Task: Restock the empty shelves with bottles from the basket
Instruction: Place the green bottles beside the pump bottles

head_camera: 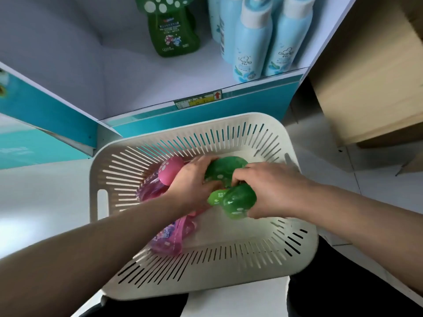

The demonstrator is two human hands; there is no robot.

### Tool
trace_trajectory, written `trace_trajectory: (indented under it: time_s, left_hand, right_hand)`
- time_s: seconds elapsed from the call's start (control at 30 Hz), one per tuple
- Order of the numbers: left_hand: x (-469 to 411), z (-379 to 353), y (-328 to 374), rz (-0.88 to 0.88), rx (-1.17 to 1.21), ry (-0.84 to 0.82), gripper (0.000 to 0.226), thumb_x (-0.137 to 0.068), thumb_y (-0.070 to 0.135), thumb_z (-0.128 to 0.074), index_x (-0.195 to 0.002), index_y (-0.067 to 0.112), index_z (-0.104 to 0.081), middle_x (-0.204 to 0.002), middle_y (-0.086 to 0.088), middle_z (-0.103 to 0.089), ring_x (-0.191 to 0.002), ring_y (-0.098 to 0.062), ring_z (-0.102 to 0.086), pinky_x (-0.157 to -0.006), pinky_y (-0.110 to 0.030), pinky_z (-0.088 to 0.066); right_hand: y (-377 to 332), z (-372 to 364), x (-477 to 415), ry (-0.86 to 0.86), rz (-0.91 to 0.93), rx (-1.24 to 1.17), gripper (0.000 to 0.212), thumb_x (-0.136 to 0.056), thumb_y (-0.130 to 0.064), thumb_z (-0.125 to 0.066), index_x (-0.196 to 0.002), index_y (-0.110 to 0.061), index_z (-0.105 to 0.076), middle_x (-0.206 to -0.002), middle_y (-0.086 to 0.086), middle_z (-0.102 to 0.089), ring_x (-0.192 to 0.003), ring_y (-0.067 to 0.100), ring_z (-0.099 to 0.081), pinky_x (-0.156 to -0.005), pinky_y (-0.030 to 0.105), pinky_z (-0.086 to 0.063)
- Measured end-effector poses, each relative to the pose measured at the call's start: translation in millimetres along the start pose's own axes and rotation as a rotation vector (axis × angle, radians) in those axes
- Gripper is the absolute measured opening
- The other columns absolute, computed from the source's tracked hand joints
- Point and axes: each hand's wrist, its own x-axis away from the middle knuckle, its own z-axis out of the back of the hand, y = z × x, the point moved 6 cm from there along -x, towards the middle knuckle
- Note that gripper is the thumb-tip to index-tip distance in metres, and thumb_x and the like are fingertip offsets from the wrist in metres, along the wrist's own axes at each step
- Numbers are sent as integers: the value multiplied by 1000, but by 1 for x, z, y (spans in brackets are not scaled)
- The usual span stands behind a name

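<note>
A cream slotted basket sits on the floor below the shelf. Inside it lie two green bottles with mushroom-shaped caps and pink bottles on the left. My left hand grips the farther green bottle. My right hand is closed around the nearer green bottle. On the white shelf above stand one green mushroom-cap bottle and several light blue bottles at the right.
The shelf has a teal front strip with a price label. The left part of the shelf board is bare. A brown cardboard box stands to the right. Pale floor surrounds the basket.
</note>
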Motion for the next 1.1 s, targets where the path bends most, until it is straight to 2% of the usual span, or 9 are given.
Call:
trace_trajectory:
  time_s: [0.07, 0.2, 0.37, 0.53, 0.63, 0.7, 0.8, 0.97, 1.1]
  left_hand:
    - [18, 37, 1, -3, 5, 93, 52, -81, 23, -73, -129, 18, -53, -113, 0, -64, -99, -14, -60, -88, -31, -48]
    - [49, 108, 10, 17, 226, 340, 51, -77, 26, -74, -125, 19, -56, -105, 5, -69, -96, -14, -67, -89, -39, -54]
    - [59, 176, 43, -175, 552, 523, 38, -84, 2, -65, -115, 20, -53, -105, 4, -66, -97, -13, -67, -87, -31, -55]
    - [15, 210, 64, -335, 430, 644, 43, -78, 5, -65, -114, 20, -48, -107, 2, -62, -97, -14, -61, -90, -34, -52]
    - [-26, 211, 58, -294, 357, 660, 51, -74, 8, -67, -122, 14, -50, -109, -1, -63, -97, -15, -61, -91, -34, -52]
    - [-49, 207, 52, -261, 327, 635, 54, -75, 5, -66, -126, 11, -51, -110, -1, -62, -96, -11, -60, -90, -27, -51]
    - [-70, 201, 45, -239, 263, 596, 57, -78, 0, -65, -131, 14, -49, -114, 1, -60, -99, -9, -57, -92, -21, -47]
    - [-88, 200, 38, -253, 224, 574, 59, -77, 5, -62, -132, 23, -49, -126, -6, -55, -113, -17, -56, -103, -35, -45]
    - [-95, 202, 36, -231, 225, 586, 60, -79, 3, -61, -135, 23, -48, -132, -9, -50, -116, -16, -54, -105, -35, -44]
  right_hand:
    - [-6, 14, 0, 78, 25, -30, 55, -66, -45, -73, -116, -42, -49, -108, -17, -57, -101, 9, -55, -66, 25, -33]
    - [-16, 44, 2, 253, 56, -178, 61, -64, -46, -77, -114, -39, -42, -111, -15, -61, -99, 10, -59, -74, 23, -43]
    - [-17, 90, 8, 528, 98, -383, 58, -58, -40, -83, -108, -33, -56, -105, -17, -64, -96, 7, -59, -83, 27, -47]
    - [-7, 115, 9, 743, 148, -487, 59, -58, -29, -87, -112, -28, -62, -107, -13, -63, -98, 6, -59, -87, 22, -45]
    - [-3, 119, 6, 796, 155, -479, 60, -57, -33, -83, -114, -26, -63, -107, -8, -57, -99, 4, -54, -90, 14, -40]
    - [-2, 118, 5, 803, 144, -488, 61, -57, -34, -81, -115, -26, -63, -107, -7, -56, -99, 2, -53, -90, 9, -37]
    - [-1, 116, 4, 797, 135, -519, 63, -58, -33, -83, -117, -27, -62, -109, -5, -56, -100, 4, -53, -92, 10, -38]
    - [-4, 118, 1, 788, 138, -544, 64, -61, -28, -85, -120, -26, -61, -110, -4, -57, -101, 6, -55, -92, 16, -41]
    - [-11, 122, 2, 818, 168, -561, 62, -62, -27, -84, -120, -24, -61, -108, -7, -57, -98, 3, -55, -91, 10, -39]
